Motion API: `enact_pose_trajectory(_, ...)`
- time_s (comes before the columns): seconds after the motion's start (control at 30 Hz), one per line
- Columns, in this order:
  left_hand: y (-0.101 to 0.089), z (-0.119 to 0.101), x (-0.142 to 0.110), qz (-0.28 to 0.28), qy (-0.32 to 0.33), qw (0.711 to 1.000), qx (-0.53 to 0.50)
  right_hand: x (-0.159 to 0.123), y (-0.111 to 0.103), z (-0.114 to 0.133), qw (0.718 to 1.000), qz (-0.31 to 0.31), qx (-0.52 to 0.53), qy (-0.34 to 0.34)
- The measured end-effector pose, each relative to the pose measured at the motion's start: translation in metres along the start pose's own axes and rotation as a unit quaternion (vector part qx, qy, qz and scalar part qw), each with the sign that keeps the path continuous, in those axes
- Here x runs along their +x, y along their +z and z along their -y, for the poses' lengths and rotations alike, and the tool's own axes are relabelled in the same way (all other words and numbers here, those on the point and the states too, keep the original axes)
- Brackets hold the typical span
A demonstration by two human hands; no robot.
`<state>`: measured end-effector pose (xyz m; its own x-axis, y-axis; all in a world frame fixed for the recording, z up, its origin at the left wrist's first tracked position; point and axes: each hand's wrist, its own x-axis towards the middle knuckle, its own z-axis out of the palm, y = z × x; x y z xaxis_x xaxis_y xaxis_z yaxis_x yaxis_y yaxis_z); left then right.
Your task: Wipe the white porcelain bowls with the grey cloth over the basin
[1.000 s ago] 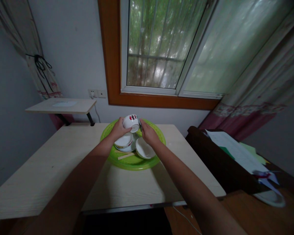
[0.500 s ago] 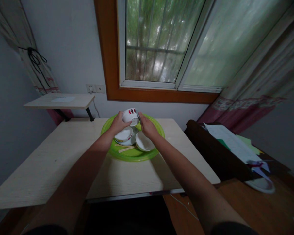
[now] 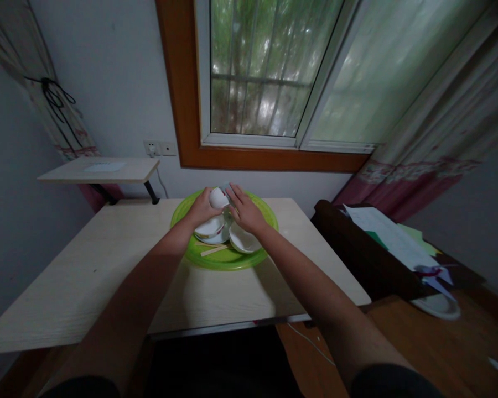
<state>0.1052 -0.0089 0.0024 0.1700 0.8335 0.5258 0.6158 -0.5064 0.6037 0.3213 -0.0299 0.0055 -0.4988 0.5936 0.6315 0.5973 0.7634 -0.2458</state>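
Observation:
My left hand (image 3: 202, 210) is closed on a small white bowl (image 3: 218, 198), holding it tilted above a green basin (image 3: 232, 266). Against the bowl's far right side, the fingers of my right hand (image 3: 245, 211) stretch over a pale bluish, cloth-like thing (image 3: 225, 186), mostly hidden by the fingers and bowl. Below my left hand another white bowl (image 3: 209, 226) sits on a white plate (image 3: 216, 240). A larger white bowl (image 3: 243, 240) leans to the right, under my right hand. Light wooden chopsticks (image 3: 214, 251) lie at the near side of the basin.
The basin stands on a pale wooden table (image 3: 124, 243) below a window (image 3: 261, 72). A small raised shelf (image 3: 102, 171) is at the back left. To the right, papers (image 3: 382, 235) lie on a dark brown piece of furniture (image 3: 348, 249).
The held bowl has turned and dropped slightly, so its red pattern is mostly out of sight. My right hand's fingers have spread and moved up over its side, showing more of the bluish thing.

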Motion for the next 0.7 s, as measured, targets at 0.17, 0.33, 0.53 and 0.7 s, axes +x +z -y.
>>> enact_pose_trajectory(0.17,0.001,0.003,0.001,0.003,0.012,1.0,0.025,-0.003,0.011,-0.018,0.991,-0.028,0.083,0.103)
enact_pose_trajectory(0.33,0.0,0.002,0.0,0.011,0.019,0.999,0.025,-0.003,0.007,-0.012,0.997,-0.024,0.053,0.043)
enact_pose_trajectory(0.53,-0.002,-0.001,-0.001,0.026,0.028,0.998,0.054,-0.001,-0.006,0.013,0.997,0.021,-0.044,-0.067)
enact_pose_trajectory(0.7,0.002,0.004,0.0,0.023,0.077,0.993,0.086,0.0,-0.004,0.009,0.999,-0.013,-0.046,-0.01)
